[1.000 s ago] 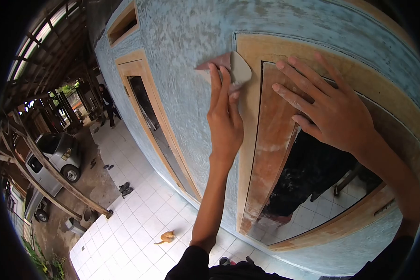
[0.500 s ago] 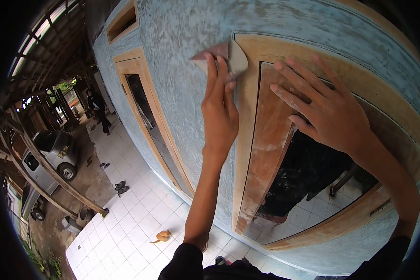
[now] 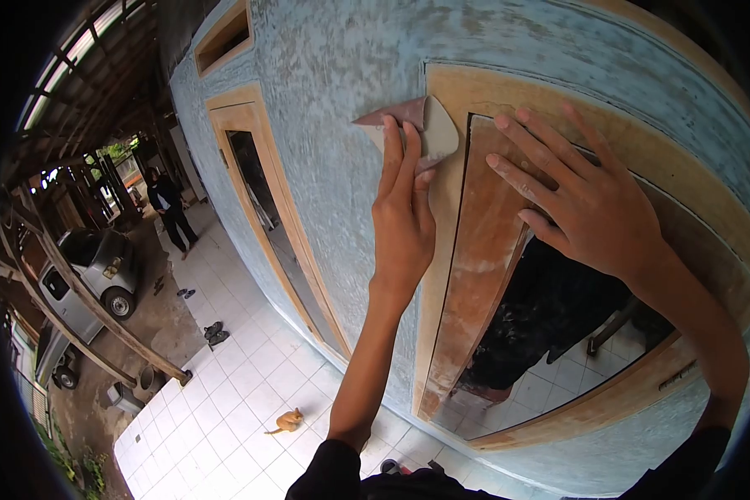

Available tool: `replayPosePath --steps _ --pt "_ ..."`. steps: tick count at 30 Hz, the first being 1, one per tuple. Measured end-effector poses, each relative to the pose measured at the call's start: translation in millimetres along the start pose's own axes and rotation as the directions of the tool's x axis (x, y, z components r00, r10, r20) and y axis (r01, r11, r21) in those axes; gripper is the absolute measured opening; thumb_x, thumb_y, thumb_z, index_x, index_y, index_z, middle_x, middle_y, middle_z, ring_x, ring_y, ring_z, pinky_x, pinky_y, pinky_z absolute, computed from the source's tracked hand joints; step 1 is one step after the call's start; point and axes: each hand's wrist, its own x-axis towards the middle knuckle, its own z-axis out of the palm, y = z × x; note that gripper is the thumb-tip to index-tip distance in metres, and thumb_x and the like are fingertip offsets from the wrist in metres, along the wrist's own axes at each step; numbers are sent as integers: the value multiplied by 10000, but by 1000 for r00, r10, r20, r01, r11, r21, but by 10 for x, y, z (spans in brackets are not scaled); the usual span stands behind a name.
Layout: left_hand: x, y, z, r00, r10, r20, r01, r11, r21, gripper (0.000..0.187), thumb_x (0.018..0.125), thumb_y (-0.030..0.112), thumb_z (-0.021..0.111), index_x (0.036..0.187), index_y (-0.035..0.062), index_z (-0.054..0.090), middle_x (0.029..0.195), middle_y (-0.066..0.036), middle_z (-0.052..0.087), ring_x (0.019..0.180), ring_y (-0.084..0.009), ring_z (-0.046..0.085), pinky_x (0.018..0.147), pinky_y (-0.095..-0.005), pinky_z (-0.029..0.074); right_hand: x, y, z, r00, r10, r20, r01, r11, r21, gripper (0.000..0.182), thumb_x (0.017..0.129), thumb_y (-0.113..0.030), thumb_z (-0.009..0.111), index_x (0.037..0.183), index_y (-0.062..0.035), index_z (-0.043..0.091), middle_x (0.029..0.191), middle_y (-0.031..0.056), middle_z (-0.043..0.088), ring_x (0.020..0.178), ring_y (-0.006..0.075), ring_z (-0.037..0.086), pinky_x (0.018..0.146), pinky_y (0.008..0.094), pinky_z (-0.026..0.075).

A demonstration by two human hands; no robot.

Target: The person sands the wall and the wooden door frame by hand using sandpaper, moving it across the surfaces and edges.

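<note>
A folded sheet of sandpaper (image 3: 442,133), reddish on one face and pale on the other, lies against the wooden window frame's (image 3: 436,275) left edge near its top corner, where the blue wall (image 3: 325,125) begins. My left hand (image 3: 403,217) presses it there, two fingers on top and the thumb near its lower edge. My right hand (image 3: 596,196) rests open, fingers spread, on the upper part of the brown window sash (image 3: 490,200). Pale dust marks its fingers. Below it, dark glass (image 3: 558,325) reflects a dark-clothed figure and floor tiles.
A second wooden-framed window (image 3: 262,192) is farther along the wall. On the white tiled floor (image 3: 217,425) sits an orange cat (image 3: 287,420); shoes (image 3: 216,335) lie farther back. Beyond are a person in dark clothes (image 3: 169,208), wooden posts and a silver vehicle (image 3: 100,271).
My left hand and the sandpaper have shifted slightly right and down, onto the frame's edge. My right hand stays in place. The person in the background has come closer.
</note>
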Motion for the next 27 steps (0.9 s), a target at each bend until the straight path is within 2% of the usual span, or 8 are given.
replayPosePath --steps 3,5,13,15,18,21,25,27 --pt "197 3 -20 1000 -15 -13 14 1000 -28 504 1020 -40 469 1519 8 419 1623 -253 272 1460 -422 325 1113 -441 451 -4 2 -3 1000 -1 6 1 1000 5 678 815 -319 761 1449 -205 545 1623 47 377 1505 232 332 1277 518 181" --pt "352 -7 -47 999 39 -19 -39 999 -27 510 1018 -45 465 1522 13 417 1623 -252 269 1461 -421 320 1118 -437 447 2 3 -14 1000 -4 4 4 1000 15 678 812 -308 763 1445 -197 548 1622 48 379 1504 232 334 1278 517 180" --pt "120 -5 -15 1000 -4 -6 4 999 -46 516 1013 -53 470 1523 8 413 1619 -250 280 1422 -435 380 1092 -438 471 11 2 -44 1000 -1 10 0 999 47 669 809 -284 763 1437 -183 555 1611 54 397 1497 237 349 1276 521 186" --pt "295 -67 5 996 23 -82 -24 1000 -13 444 1066 61 460 1509 85 488 1612 -172 358 1320 -355 561 880 -352 528 13 1 -56 1000 -4 17 3 999 37 662 815 -284 757 1437 -181 555 1612 60 396 1497 241 349 1274 524 191" --pt "385 -131 7 988 111 -112 -103 992 68 469 1068 73 463 1535 106 456 1605 -170 370 1293 -359 584 878 -346 531 9 0 -54 1000 -2 22 1 999 36 656 819 -285 752 1436 -177 557 1612 62 395 1496 246 348 1274 525 193" --pt "156 -24 12 995 24 -93 -25 1000 0 432 1072 101 467 1502 79 497 1576 -193 406 1278 -370 590 876 -356 536 11 -2 -66 1000 -1 21 0 999 46 652 822 -287 750 1434 -175 558 1614 62 394 1497 249 348 1273 525 192" --pt "288 -84 30 984 115 -136 -107 992 67 434 1067 86 468 1500 62 493 1575 -198 403 1259 -382 597 874 -363 538 18 3 -64 1000 -9 18 8 999 43 649 824 -286 750 1434 -174 558 1616 63 391 1499 249 344 1273 524 189" --pt "478 -82 -8 986 109 -125 -107 994 23 458 1061 62 467 1519 62 464 1596 -190 370 1298 -386 560 897 -369 534 12 3 -47 1000 -12 11 12 1000 -16 582 860 -367 721 1399 -182 599 1594 61 418 1501 221 337 1279 502 180"
